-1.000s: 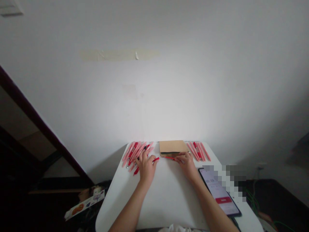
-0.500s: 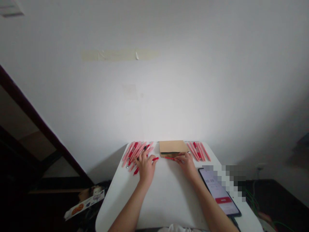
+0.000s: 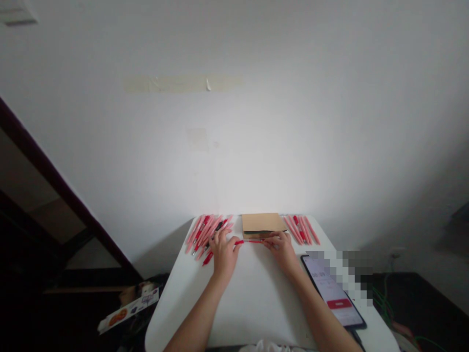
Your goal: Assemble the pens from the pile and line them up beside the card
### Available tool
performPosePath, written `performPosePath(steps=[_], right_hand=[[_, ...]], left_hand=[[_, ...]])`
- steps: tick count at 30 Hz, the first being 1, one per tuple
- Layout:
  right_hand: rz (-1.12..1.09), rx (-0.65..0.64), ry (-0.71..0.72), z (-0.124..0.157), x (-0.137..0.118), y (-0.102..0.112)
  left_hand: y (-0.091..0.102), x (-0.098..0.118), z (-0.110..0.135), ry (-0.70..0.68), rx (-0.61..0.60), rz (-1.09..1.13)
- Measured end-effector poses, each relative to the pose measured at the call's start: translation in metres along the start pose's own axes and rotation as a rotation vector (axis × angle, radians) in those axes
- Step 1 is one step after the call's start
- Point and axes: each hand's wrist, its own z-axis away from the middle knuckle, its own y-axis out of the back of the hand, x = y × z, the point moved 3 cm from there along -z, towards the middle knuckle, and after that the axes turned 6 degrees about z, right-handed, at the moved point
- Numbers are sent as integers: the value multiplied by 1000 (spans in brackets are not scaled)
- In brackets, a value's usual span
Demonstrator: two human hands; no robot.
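The slim red pen lies just in front of the near edge of the tan notebook, held crosswise between the two hands. It shows red towards both ends, with a paler, greyish stretch in the middle; whether this is one piece or two parts meeting, I cannot tell. The left hand, in front and to the left of the notebook, has its thumb and forefinger pinched on the left red end. The right hand, by the notebook's near right corner, has its fingertips bunched on the other end, which they partly hide.

To the left of the notebook, the pile of pens, pink and red, lies loosely heaped just beyond the left hand's fingers. To the right of it, the row of pens lies more neatly side by side. Nearer the person and right of the notebook, the phone rests on the white tabletop with its screen lit.

The pen looks very light, stiff and smooth, likely plastic, and apt to roll or slip; its thin middle may flex. A gentle fingertip grip on the thicker red ends seems best, sparing the narrow stretch.
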Motion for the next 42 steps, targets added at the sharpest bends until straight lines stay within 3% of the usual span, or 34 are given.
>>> performPosePath(steps=[21,42], right_hand=[[-30,-36,112,3,-15,-5],[-171,-58,103,1,-20,-2]], left_hand=[[-10,6,4,-153,-67,106],[-15,3,5,-172,-98,288]])
